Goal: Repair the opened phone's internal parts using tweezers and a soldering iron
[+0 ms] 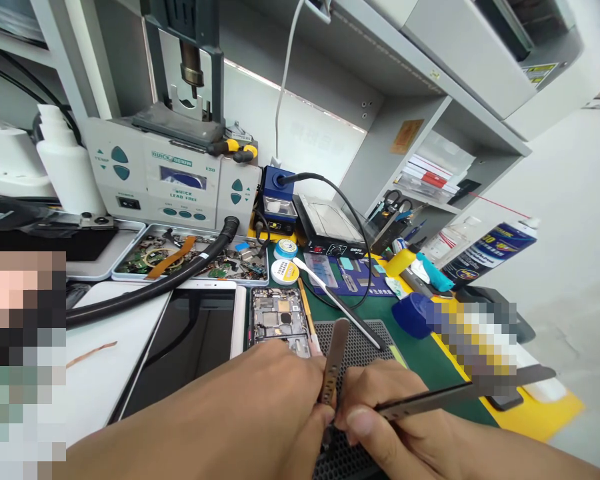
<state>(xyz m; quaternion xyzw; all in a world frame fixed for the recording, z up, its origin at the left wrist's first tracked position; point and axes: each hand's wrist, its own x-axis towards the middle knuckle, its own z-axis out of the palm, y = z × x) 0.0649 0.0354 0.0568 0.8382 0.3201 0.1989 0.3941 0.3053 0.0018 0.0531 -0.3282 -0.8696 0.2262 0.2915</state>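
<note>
My left hand [290, 383] is closed around metal tweezers [336, 350] with small holes along the grip, their broad end pointing up. Close beside it, my right hand [380, 413] grips a second pair of long dark metal tweezers [435, 399], whose rear end points right. Both hands meet low over a black honeycomb mat [375, 333]. The tips of both tools, and anything between them, are hidden by my fingers. Just beyond my left hand lies an opened phone [277, 307] with its inner parts showing. A thin wooden stick [306, 308] lies along its right side.
A hot-air station [180, 173] stands behind a tray [195, 273] of loose circuit parts. Its black hose [155, 293] crosses the left side above a tablet [195, 333]. A white-handled stick tool [340, 303], small tubs [285, 270] and a spray can [490, 250] lie around.
</note>
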